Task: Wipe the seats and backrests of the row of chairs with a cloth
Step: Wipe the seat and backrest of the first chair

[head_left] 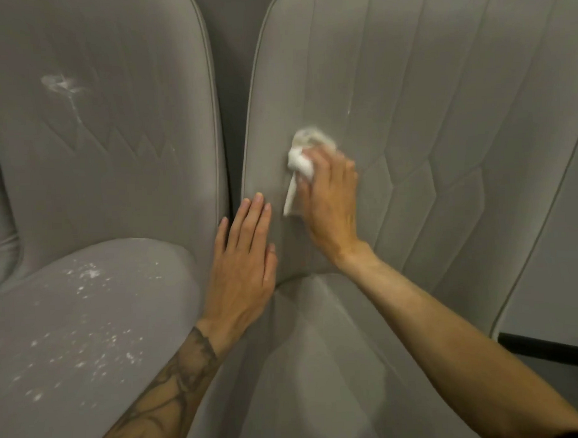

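Scrubbing the right chair's backrest [408, 100] with a wadded cloth [300, 159].

Right hand [329, 197] is clenched around the cloth, pressing it low on the backrest; left hand [243, 263] lies flat, fingers together, probably steadying it. Left chair [87, 307] looks speckled white, not done yet.

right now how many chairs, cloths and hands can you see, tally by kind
chairs: 2 (left chair, right chair)
cloths: 1 (white cloth, under the right hand)
hands: 2 (left hand, right hand)
total: 5
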`<state>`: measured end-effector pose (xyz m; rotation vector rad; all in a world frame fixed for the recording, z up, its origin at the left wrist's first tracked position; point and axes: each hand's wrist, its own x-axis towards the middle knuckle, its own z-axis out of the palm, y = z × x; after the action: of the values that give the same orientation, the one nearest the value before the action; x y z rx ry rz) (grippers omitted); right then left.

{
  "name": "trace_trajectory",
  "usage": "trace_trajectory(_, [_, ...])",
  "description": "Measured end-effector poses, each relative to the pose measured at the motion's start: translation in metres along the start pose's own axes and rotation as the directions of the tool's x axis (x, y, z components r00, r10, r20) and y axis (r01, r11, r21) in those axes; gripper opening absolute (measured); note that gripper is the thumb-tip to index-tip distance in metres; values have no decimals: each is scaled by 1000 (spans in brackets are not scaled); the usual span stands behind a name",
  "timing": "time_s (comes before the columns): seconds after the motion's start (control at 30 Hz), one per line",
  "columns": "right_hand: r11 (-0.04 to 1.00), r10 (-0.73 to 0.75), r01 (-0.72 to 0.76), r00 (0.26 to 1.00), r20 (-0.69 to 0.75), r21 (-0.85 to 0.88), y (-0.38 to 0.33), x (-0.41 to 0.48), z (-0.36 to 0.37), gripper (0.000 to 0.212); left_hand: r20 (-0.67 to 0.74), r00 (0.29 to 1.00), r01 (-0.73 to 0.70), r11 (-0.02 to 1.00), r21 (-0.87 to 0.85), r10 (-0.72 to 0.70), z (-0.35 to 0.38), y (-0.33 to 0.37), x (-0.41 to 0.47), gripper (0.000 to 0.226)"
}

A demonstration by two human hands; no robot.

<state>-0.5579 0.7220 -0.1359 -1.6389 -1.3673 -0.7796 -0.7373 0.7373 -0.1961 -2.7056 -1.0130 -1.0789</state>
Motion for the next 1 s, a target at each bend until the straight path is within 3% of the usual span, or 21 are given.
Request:
trace_trajectory(0.1, [989,-132,115,970,203,91,-10,-65,-7,36,18,1000,10,1000,-17,-10,-1,-1,0,64])
trace_trajectory(0.17, [982,-176,150,950,259,115,2,-65,-12,38,21,1000,8,1000,-5,-8,-1,-2,0,64])
trace_trajectory(0.23, [993,-109,97,976,191,71,20,-37,-18,38,23,1000,0,1000,12,0,0,-1,-1,66])
trace_trajectory(0.33, [995,39,-45,997,-71,-92,50,6,-34,35,24,1000,2,1000,29,-3,-1,2,-2,68])
trace_trajectory(0.37, [991,53,-64,994,-100,-118,53,7,-39,34,26,1000,7,1000,29,-8,-1,4,-2,69])
trace_trajectory(0.5, [971,44,-28,997,61,-236,42,-44,-47,35,37,999,32,999,28,-33,-2,8,-2,69])
trace_trajectory(0.57, [960,58,-47,998,34,-275,49,-54,-55,33,36,999,25,999,34,-27,-4,7,-2,69])
trace_trajectory(0.73, [969,29,-111,939,-343,-222,95,-6,-97,32,39,999,7,998,59,-9,-2,4,-2,68])
trace_trajectory(0.8, [960,31,-110,956,-290,-259,101,-6,-100,40,34,999,23,999,41,-25,1,7,-2,68])
trace_trajectory(0.9, [941,32,-54,997,-70,-333,103,-21,-87,55,20,999,43,997,57,-44,5,10,-2,69])
trace_trajectory(1.0, [945,57,-65,998,-32,-319,104,-25,-73,58,16,999,45,997,65,-46,8,10,-3,71])
